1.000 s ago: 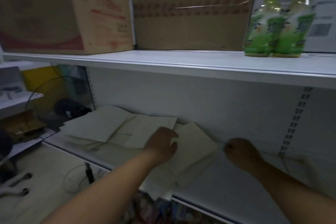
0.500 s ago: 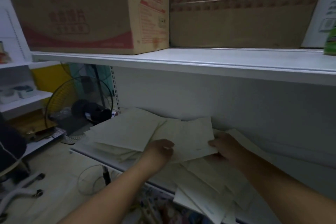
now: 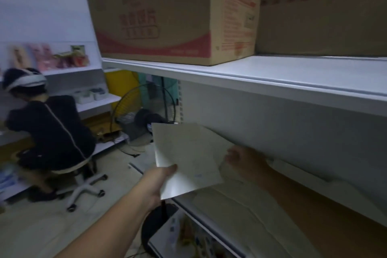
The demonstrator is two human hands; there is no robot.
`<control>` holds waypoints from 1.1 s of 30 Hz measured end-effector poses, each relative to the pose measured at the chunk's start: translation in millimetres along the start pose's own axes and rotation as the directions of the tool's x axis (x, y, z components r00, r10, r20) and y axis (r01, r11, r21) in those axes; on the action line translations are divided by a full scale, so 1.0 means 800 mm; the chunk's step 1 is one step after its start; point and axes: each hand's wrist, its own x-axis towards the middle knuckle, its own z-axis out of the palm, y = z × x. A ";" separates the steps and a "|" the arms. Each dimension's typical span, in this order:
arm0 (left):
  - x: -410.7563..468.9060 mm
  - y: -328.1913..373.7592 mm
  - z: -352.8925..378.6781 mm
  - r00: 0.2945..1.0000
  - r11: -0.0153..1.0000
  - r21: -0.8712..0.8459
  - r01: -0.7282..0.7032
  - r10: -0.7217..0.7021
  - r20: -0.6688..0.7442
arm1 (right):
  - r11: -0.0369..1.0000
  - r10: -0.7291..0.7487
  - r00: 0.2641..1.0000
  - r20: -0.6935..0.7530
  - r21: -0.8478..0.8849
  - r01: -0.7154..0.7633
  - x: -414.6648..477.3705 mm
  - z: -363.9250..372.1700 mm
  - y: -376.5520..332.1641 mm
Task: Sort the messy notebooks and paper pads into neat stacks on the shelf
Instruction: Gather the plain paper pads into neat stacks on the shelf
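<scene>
head view: left hand [image 3: 162, 175] pinches the seven o'clock corner of a paper pad [image 3: 186, 157], right hand [image 3: 245, 161] at three o'clock, grip unreadable; stacking it squarely on the shelf [image 3: 207, 226] seems next.

Matt pale paper pad [image 3: 184, 153], smooth white painted metal shelf [image 3: 272, 73], matt brown cardboard box [image 3: 167, 12].

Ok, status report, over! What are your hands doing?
Left hand pinches paper pad, held above shelf. Right hand at its right edge, grip blurred. Loose pads lie below. Nothing blocking.
</scene>
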 end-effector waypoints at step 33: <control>0.161 0.067 -0.089 0.956 0.990 -0.137 -0.011 0.051 0.289 | 0.841 0.114 0.992 0.054 0.527 -0.126 0.081 0.081 -0.098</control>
